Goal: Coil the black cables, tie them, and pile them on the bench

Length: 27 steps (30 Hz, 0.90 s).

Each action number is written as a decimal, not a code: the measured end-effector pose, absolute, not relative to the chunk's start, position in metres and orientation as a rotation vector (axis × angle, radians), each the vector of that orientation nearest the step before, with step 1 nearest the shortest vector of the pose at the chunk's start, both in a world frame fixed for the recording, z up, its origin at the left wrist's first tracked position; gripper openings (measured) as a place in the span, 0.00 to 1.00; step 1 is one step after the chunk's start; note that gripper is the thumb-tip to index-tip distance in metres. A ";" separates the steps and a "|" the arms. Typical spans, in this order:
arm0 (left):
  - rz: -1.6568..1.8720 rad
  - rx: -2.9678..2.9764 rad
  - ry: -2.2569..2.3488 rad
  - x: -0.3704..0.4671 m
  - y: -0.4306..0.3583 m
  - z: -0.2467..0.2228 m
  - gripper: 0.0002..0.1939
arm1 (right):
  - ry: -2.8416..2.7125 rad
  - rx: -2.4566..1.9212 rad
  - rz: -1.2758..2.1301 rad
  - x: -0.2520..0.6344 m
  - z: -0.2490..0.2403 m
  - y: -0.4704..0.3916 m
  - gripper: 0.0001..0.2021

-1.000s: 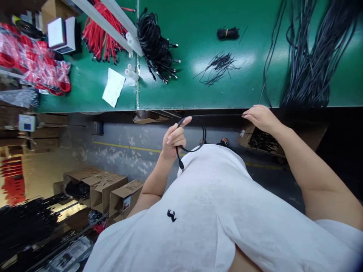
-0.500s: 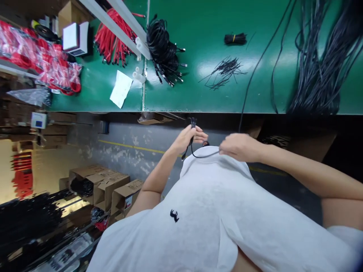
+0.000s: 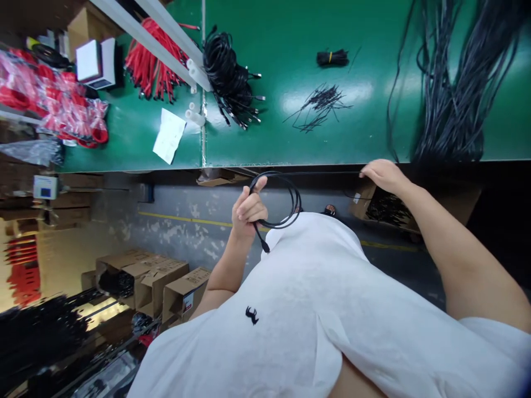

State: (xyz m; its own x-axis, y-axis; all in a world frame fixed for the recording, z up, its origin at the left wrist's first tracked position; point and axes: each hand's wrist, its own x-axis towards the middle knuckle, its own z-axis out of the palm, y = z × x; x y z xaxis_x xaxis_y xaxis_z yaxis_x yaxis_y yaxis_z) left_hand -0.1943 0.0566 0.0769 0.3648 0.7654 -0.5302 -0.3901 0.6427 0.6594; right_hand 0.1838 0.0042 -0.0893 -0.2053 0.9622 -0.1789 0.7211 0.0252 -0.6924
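A black cable (image 3: 297, 205) hangs in round loops from my left hand (image 3: 249, 207), whose fingers are closed around it. Its plug end dangles just below that hand. From the loops a straight stretch of the cable runs right, along the table's front edge, to my right hand (image 3: 385, 176). There the fingers pinch the cable, with a thin length trailing beneath. Both hands are in front of the white shirt, just off the green table (image 3: 257, 149).
On the table are a bundle of coiled black cables (image 3: 230, 77), loose black ties (image 3: 323, 102), a banded tie bundle (image 3: 332, 58), long black cables (image 3: 452, 99), red cables (image 3: 155, 61) and a paper sheet (image 3: 169, 135). Cardboard boxes (image 3: 182, 290) stand on the left.
My left hand has moved left and now holds open round loops of cable. My right hand has moved right and up toward the table edge, drawing the cable out straight.
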 end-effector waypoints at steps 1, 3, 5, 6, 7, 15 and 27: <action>0.846 0.474 0.936 -0.199 0.059 0.081 0.19 | -1.985 -1.737 0.951 0.189 -0.098 -0.003 0.28; 0.950 0.487 0.940 -0.207 0.064 0.084 0.17 | -2.063 -1.726 0.904 0.187 -0.098 -0.018 0.26; 0.918 0.507 0.961 -0.210 0.068 0.080 0.14 | -2.190 -1.657 0.855 0.171 -0.073 -0.027 0.24; 0.850 0.525 0.988 -0.208 0.070 0.075 0.12 | -2.250 -1.613 0.826 0.161 -0.054 -0.027 0.23; 0.765 0.548 1.018 -0.203 0.072 0.068 0.11 | -2.300 -1.562 0.805 0.151 -0.033 -0.024 0.23; 0.502 0.800 0.856 -0.119 0.082 0.025 0.14 | -2.287 -1.178 1.132 0.121 0.048 0.050 0.28; 0.160 0.652 0.650 -0.087 0.090 0.048 0.10 | -1.792 -1.328 1.296 0.139 0.027 0.063 0.23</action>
State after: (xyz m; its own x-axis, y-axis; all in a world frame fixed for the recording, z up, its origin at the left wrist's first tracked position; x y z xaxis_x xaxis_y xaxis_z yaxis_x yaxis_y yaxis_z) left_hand -0.0868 0.0898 0.0481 0.7919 0.3342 -0.5110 0.0593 0.7909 0.6091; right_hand 0.1388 0.0628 0.0265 -0.3570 0.9279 -0.1075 0.3924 0.0446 -0.9187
